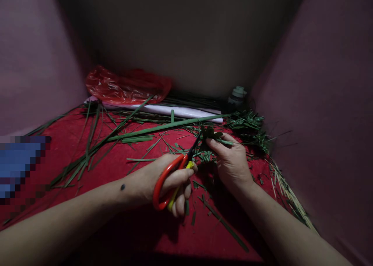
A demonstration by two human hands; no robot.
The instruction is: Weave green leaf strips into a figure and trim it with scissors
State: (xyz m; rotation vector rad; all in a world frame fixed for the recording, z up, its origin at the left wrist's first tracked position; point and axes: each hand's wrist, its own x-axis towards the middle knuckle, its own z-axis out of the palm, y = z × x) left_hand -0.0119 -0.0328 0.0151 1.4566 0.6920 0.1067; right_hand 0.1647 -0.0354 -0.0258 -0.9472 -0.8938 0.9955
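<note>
My left hand is closed round the handles of a pair of scissors with red grips, partly wrapped in yellow. Their dark blades point up and away, meeting the edge of a small dark green folded leaf piece. How far the blades are apart is too dark to tell. My right hand pinches that leaf piece between thumb and fingers, and a paler green strip sticks out along the fingers. Beneath both hands, cut green leaf scraps lie scattered on the red cloth.
Long green leaf strips cross the cloth behind my hands. Farther back are a red plastic bag, a pale roll and a bottle. Woven green pieces are heaped at right, near thin pale sticks. Walls enclose the surface.
</note>
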